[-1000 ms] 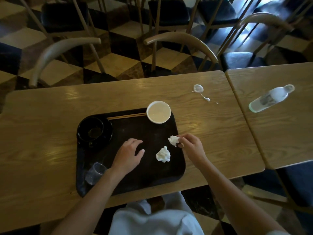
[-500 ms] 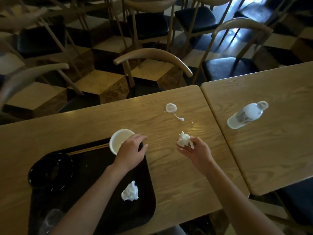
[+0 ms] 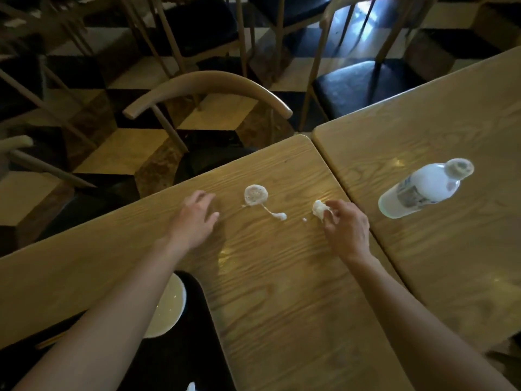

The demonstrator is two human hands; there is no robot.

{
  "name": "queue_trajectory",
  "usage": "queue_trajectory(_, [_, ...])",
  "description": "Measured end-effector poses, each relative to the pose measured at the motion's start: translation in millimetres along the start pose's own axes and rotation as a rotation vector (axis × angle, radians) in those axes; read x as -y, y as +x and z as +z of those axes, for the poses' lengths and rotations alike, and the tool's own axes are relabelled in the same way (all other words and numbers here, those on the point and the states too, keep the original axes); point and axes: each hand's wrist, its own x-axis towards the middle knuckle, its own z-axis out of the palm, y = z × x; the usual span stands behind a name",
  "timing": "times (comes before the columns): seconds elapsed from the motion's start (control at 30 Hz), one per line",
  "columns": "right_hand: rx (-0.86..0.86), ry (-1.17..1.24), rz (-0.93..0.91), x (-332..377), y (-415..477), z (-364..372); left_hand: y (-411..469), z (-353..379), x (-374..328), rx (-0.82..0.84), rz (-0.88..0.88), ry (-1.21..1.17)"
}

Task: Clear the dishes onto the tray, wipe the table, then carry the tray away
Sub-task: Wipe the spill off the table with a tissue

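A white spill (image 3: 256,195) with a thin trail lies on the wooden table (image 3: 282,277) near its far edge. My right hand (image 3: 346,227) pinches a crumpled white tissue (image 3: 320,209) just right of the spill, low over the tabletop. To the spill's left, my left hand (image 3: 197,218) rests on the table with fingers spread, holding nothing. The black tray (image 3: 197,334) sits at the lower left, with a white bowl (image 3: 169,309) partly hidden under my left forearm. A second tissue (image 3: 191,387) peeks in at the bottom edge.
A plastic bottle (image 3: 423,190) lies on the adjoining table (image 3: 451,122) to the right. Chopsticks (image 3: 49,341) show on the tray's left. A curved-back wooden chair (image 3: 208,88) stands beyond the table, more chairs behind it.
My view shifted forward and right, pushing the tray to the lower left. My right hand carried the tissue from the tray to beside the spill. My left hand left the tray and landed on the table.
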Motion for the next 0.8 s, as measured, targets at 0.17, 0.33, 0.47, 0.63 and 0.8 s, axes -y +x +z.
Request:
queue_trajectory(0.17, [0.03, -0.101, -0.186, -7.2, 0.8, 9.3, 47.8, 14.2, 23.9, 0.023, 0.07, 0.152])
queue_trajectory(0.33, [-0.007, -0.11, -0.125, -0.6, -2.5, 17.5, 65.0, 35.0, 45.7, 0.015, 0.17, 0.245])
queue_trajectory(0.47, [-0.008, -0.113, -0.127, 16.1, -10.2, 29.2, 67.1, 40.4, 51.7, -0.051, 0.204, 0.266])
queue_trajectory(0.63, [-0.021, -0.06, -0.171, 38.8, -22.7, 52.3, 68.1, 41.8, 54.6, -0.07, 0.213, 0.248])
queue_trajectory(0.8, [0.048, 0.057, -0.408, 71.1, -49.0, 78.3, 69.0, 43.2, 55.0, -0.095, 0.224, 0.221])
